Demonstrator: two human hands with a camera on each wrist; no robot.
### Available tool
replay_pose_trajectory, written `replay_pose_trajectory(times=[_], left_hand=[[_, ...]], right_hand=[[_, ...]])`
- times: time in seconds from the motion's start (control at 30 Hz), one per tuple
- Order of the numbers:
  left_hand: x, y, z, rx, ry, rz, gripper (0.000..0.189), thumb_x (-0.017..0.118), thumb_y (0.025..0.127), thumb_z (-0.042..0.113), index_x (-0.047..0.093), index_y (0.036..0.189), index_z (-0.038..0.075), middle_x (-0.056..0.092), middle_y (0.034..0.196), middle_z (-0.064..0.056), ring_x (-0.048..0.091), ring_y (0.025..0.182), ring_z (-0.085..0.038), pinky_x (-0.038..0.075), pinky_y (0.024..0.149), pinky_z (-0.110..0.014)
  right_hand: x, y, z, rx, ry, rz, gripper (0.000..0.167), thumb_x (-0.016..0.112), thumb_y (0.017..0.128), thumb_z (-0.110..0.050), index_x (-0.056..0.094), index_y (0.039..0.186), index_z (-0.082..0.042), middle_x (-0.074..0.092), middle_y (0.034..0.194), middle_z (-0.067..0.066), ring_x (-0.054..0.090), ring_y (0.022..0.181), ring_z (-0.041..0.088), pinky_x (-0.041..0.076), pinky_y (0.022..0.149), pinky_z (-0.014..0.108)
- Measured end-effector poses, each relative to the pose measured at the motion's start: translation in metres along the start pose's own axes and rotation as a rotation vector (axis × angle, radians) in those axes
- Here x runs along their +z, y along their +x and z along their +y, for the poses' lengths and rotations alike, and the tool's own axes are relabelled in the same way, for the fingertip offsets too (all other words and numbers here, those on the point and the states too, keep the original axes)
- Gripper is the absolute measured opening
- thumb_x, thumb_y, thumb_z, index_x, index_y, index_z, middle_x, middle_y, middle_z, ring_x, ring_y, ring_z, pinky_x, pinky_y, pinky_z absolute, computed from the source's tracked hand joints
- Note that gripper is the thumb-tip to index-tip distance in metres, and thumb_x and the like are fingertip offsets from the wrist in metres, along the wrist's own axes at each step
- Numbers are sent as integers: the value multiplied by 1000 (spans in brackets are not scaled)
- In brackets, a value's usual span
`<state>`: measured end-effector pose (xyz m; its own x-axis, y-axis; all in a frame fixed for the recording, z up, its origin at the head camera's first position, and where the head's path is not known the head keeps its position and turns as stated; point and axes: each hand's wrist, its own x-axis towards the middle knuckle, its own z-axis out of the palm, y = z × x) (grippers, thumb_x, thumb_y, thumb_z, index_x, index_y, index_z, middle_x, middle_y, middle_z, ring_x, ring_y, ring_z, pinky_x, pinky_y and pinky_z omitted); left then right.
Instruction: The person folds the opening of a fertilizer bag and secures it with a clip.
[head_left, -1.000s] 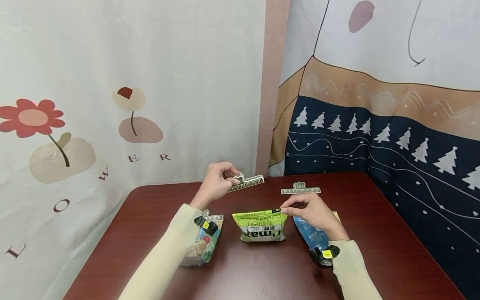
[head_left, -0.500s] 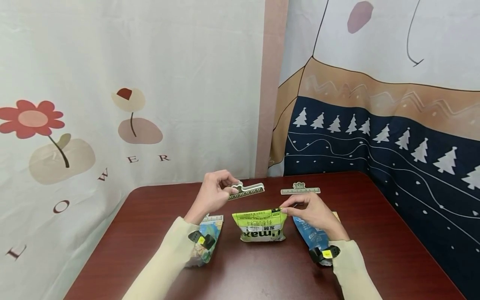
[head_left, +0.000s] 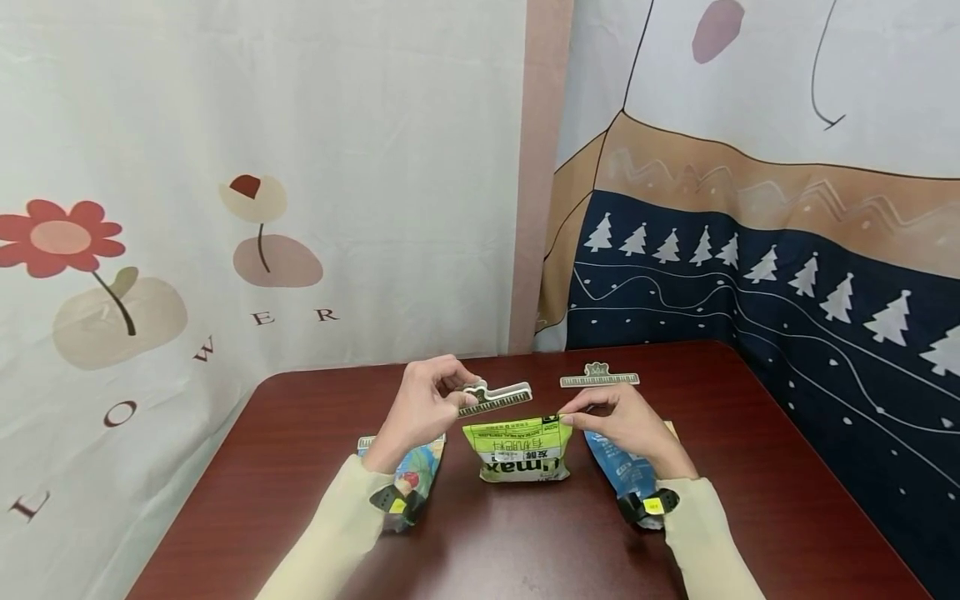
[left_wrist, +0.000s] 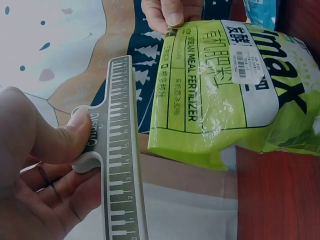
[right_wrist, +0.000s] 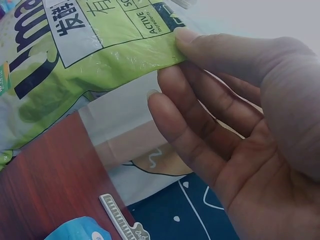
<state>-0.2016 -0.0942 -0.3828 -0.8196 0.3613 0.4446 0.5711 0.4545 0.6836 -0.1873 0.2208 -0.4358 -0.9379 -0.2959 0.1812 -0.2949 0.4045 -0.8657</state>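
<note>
My left hand (head_left: 422, 404) pinches the handles of a piano-key clip (head_left: 498, 400) between thumb and fingers. The clip hangs just above the top edge of a green fertilizer bag (head_left: 522, 457), apart from it in the left wrist view, where ruler numbers show along the clip (left_wrist: 120, 150). With thumb and fingertips, my right hand (head_left: 628, 423) pinches the top right corner of the green bag (right_wrist: 125, 40). The bag stands upright, its print upside down. Its top edge looks loose at the left end in the left wrist view.
A blue bag (head_left: 618, 462) lies partly under my right forearm. Another colourful bag (head_left: 422, 468) with a clip on its top sits behind my left wrist. A second piano-key clip (head_left: 600, 379) lies on the red-brown table (head_left: 510, 542) near its back edge. Printed curtains (head_left: 412, 167) stand behind.
My left hand has come down with the clip, closer to the top of the green bag. The right hand and the bag have stayed in place.
</note>
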Motion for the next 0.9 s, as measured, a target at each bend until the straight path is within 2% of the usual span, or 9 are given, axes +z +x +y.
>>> replay_pose_trajectory(times=[0.17, 0.53, 0.7, 0.9], left_hand=[[2, -5, 5, 27, 12, -3, 21, 76, 84, -3, 77, 87, 18, 71, 85, 3, 56, 63, -10, 50, 58, -25], [9, -10, 8, 33, 12, 0, 27, 78, 79, -8, 78, 87, 17, 63, 76, 7, 52, 59, -10, 46, 55, -23], [14, -10, 7, 54, 8, 4, 27, 76, 79, -9, 78, 87, 16, 64, 76, 6, 52, 59, -8, 47, 55, -23], [19, -10, 10, 50, 0, -6, 26, 71, 79, -12, 77, 85, 12, 69, 82, 4, 58, 61, -6, 52, 55, -24]], right_hand=[[0, 0, 1, 26, -2, 2, 8, 82, 88, -28, 82, 96, -28, 79, 97, -5, 65, 91, 23, 57, 70, 29], [0, 2, 2, 36, -5, 1, 9, 82, 88, -29, 81, 96, -27, 78, 97, -4, 65, 90, 23, 57, 71, 29], [0, 2, 2, 28, -1, -3, 8, 82, 88, -29, 81, 96, -27, 78, 97, -4, 66, 89, 24, 57, 71, 29], [-1, 1, 2, 29, 20, -11, 9, 82, 88, -29, 81, 96, -26, 78, 98, -3, 66, 87, 26, 57, 70, 29]])
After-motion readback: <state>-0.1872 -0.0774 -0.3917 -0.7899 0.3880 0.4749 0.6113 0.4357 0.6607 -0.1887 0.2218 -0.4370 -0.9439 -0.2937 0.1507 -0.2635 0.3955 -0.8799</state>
